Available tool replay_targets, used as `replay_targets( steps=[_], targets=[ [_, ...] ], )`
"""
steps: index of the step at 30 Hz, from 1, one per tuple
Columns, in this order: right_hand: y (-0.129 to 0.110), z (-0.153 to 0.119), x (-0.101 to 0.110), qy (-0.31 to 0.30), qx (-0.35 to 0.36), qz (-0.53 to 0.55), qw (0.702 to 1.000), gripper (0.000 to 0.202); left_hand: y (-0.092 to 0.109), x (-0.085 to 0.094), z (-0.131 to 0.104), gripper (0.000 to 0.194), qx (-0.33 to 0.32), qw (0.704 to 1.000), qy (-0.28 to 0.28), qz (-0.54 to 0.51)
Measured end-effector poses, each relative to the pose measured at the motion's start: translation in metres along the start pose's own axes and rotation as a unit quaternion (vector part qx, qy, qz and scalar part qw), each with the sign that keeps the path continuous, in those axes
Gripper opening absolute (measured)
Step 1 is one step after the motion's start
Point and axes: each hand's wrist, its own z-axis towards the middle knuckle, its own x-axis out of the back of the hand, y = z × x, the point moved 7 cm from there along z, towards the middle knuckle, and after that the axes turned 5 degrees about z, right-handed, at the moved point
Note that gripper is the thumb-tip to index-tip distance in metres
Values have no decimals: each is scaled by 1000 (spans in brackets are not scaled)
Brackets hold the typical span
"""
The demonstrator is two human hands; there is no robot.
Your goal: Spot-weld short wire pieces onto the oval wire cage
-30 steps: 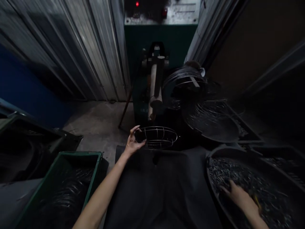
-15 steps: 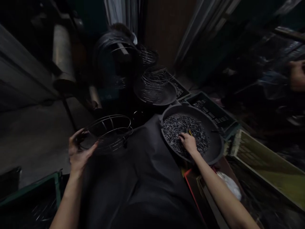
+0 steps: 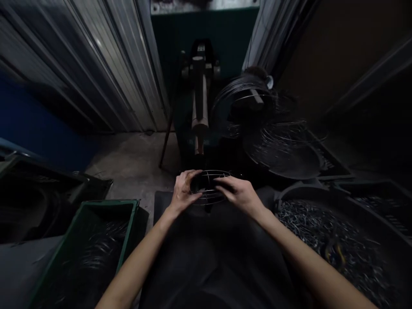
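Gripping the wire cage (image 3: 210, 189), left hand (image 3: 183, 191) clamps its rim while right hand (image 3: 240, 195) closes over its top.

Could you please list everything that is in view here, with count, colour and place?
wire cage: one, silvery, centre, held between both hands below the machine
machine: one, dark green with a pale upright arm, centre back
wire coil: one, dark, right of the machine
round pan: one, dark, with more wire frames on it, right of centre
tub of small metal pieces: one, dark, silvery pieces, lower right
green crate: one, lower left, with wire parts inside
dark cloth: one, over the lap, lower centre
corrugated sheet wall: grey, upper left
left hand: bare, grips the cage's left side
right hand: bare, on the cage's right side
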Motion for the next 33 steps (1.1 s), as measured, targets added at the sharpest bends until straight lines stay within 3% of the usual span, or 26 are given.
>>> replay_targets(
  steps=[4, 7, 10, 21, 28, 33],
  targets=[
    [-13, 0, -19, -7, 164, -211, 964, 28, -8, 8, -1, 66, 34, 999, 14, -24],
    [-25, -1, -25, 7, 257, -266, 929, 28, -17, 13, -1, 69, 63, 996, 27, -63],
    [-31, 5, -25, 22, 305, -294, 906, 31, -29, 13, 2, 73, 84, 990, 35, -106],
    [-38, 22, -29, 62, 340, -372, 862, 28, -55, 2, 9, 79, 95, 987, 89, -97],
    [-28, 34, -34, 66, 331, -382, 860, 36, -71, -9, 19, 77, 100, 979, 126, -127],
    [-20, 43, -40, 81, 333, -421, 840, 31, -80, -12, 30, 75, 82, 980, 149, -104]
  ],
)
